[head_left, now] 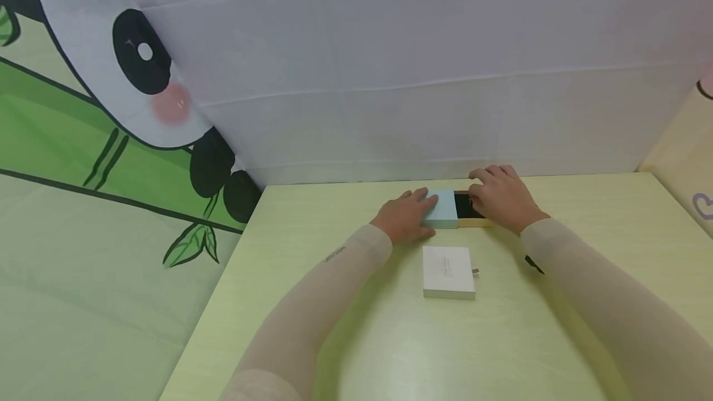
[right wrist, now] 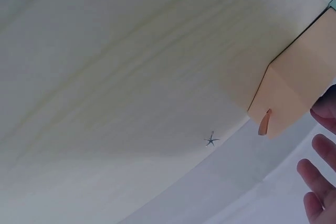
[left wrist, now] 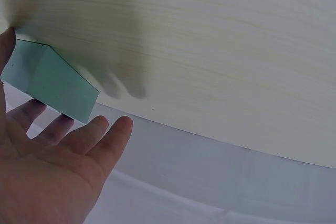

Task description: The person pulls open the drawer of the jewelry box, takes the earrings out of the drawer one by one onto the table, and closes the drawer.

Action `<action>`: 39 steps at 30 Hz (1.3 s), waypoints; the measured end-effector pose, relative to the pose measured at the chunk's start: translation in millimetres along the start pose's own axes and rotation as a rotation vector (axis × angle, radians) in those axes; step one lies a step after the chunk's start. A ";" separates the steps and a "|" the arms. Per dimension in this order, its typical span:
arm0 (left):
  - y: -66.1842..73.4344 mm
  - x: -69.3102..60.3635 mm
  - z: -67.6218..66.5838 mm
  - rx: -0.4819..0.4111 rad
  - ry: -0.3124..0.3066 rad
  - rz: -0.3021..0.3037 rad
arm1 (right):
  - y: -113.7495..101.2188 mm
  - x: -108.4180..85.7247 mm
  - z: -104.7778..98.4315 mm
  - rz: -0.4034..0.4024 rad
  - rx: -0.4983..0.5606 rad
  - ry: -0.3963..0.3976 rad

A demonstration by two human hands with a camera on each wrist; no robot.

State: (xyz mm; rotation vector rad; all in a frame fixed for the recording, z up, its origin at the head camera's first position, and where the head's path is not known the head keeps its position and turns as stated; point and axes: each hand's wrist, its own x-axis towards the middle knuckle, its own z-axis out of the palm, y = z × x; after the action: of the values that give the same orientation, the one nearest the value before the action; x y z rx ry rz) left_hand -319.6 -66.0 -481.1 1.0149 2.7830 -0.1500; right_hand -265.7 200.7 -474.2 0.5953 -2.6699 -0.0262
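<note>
A light blue box sleeve (head_left: 444, 208) lies near the table's back edge, its drawer (head_left: 473, 223) slid out to the right, with a black inside. My left hand (head_left: 402, 218) holds the sleeve (left wrist: 60, 85) between thumb and fingers; the left wrist view shows this hand (left wrist: 58, 166) from the palm side. At the drawer's black inside are the fingertips of my right hand (head_left: 504, 198); whether they pinch anything is hidden. In the right wrist view the drawer (right wrist: 299, 72) shows orange with a ribbon tab (right wrist: 264, 123), and my right hand (right wrist: 321, 177) is partly visible beside it.
A white box (head_left: 447, 271) with a small tab lies nearer on the table (head_left: 379, 339). A small black object (head_left: 533, 264) shows beside my right sleeve. In the right wrist view a small star-shaped thing (right wrist: 211, 140) is near the table edge. A pale cloth hangs behind.
</note>
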 end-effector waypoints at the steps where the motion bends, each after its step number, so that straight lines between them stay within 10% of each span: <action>1: -0.1 -0.3 -0.3 -0.005 0.000 0.002 | 1.0 -0.6 0.2 -0.001 -0.002 0.005; 17: 10.0 -23.7 -20.5 -0.008 0.009 0.016 | 10.7 -8.8 -5.6 0.014 -0.010 0.014; 39: 9.9 -18.4 -16.3 -0.005 0.012 0.013 | 23.2 -16.5 -7.7 0.057 -0.025 -0.017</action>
State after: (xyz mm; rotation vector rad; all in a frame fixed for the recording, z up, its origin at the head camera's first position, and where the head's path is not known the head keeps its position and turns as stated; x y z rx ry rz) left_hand -301.5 -67.5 -461.9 1.0359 2.7859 -0.1359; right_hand -258.3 229.1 -470.9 0.5127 -2.6979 -0.0485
